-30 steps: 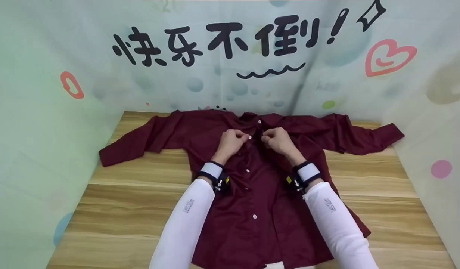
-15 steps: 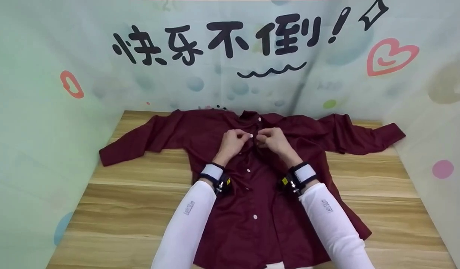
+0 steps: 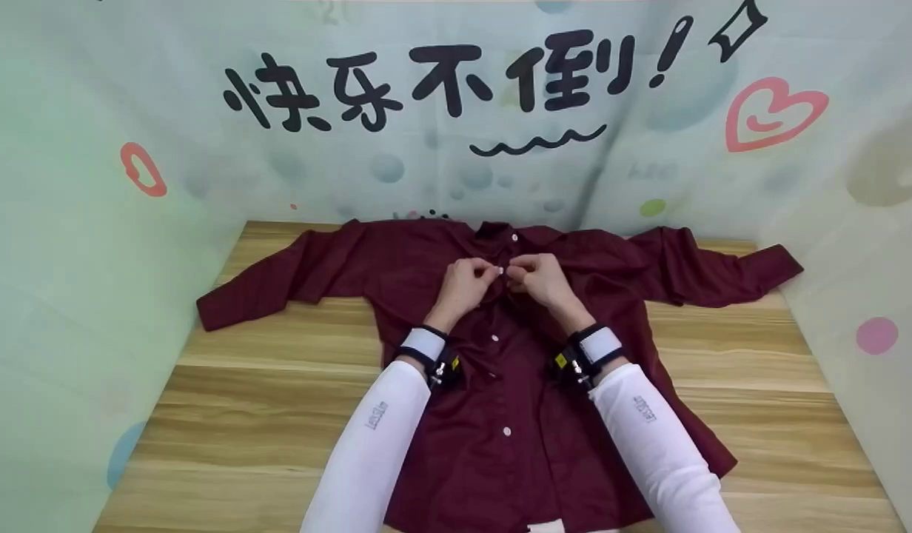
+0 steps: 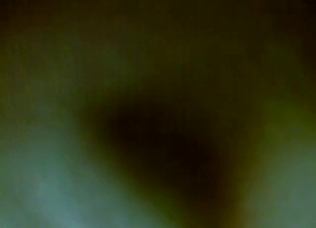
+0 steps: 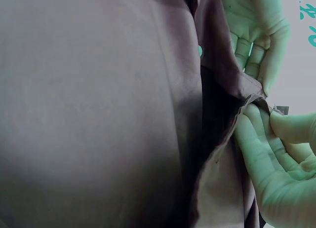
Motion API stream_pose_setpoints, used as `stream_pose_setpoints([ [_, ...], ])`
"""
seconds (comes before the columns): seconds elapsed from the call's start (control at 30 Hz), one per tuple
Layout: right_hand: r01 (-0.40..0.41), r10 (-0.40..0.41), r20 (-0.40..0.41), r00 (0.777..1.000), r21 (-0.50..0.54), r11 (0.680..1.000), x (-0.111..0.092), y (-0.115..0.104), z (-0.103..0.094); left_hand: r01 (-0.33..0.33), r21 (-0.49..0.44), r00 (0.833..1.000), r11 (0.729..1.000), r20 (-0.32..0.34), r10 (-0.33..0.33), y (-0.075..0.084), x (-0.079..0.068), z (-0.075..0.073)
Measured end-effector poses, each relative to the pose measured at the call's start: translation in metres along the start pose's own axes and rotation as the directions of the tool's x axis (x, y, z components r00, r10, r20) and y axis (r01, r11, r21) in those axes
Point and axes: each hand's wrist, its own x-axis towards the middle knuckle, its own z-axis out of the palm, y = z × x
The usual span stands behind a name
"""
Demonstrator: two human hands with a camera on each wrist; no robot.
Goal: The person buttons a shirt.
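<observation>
A dark red button-up shirt (image 3: 493, 400) lies spread front up, its sleeves stretched out to both sides. My left hand (image 3: 463, 287) pinches the left front edge close below the collar (image 3: 493, 231), and a white button (image 3: 501, 271) shows at its fingertips. Facing it, my right hand (image 3: 546, 283) pinches the other front edge. Seen from the right wrist, the fingertips of the left hand (image 5: 256, 30) and the right hand (image 5: 279, 164) almost meet at the raised cloth edge (image 5: 232, 124). The left wrist view is too dark and blurred to read.
The shirt lies on a wood-grain table (image 3: 263, 414). Behind it hangs a pale printed cloth (image 3: 426, 163) that also lines both sides. Further white buttons, such as the lower button (image 3: 507, 431), run down the shirt front. A white patch (image 3: 546, 526) shows at the hem.
My right hand has moved left toward the left hand, bringing its cloth edge to the button. The left hand has shifted slightly right. The rest of the shirt lies as before.
</observation>
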Motion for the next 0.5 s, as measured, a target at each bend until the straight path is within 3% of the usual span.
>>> stream_pose_setpoints([
  [0.27, -0.046, 0.045, 0.013, 0.999, 0.070, 0.996, 0.0009, 0.0030, -0.0022, 0.002, -0.013, 1.000, 1.000, 0.013, -0.001, -0.0005, -0.0014, 0.0007],
  [0.5, -0.048, 0.047, 0.014, 0.999, 0.080, 0.996, 0.0016, 0.0044, -0.0036, -0.001, -0.020, 1.000, 1.000, -0.013, 0.001, -0.0003, 0.0003, 0.0029],
])
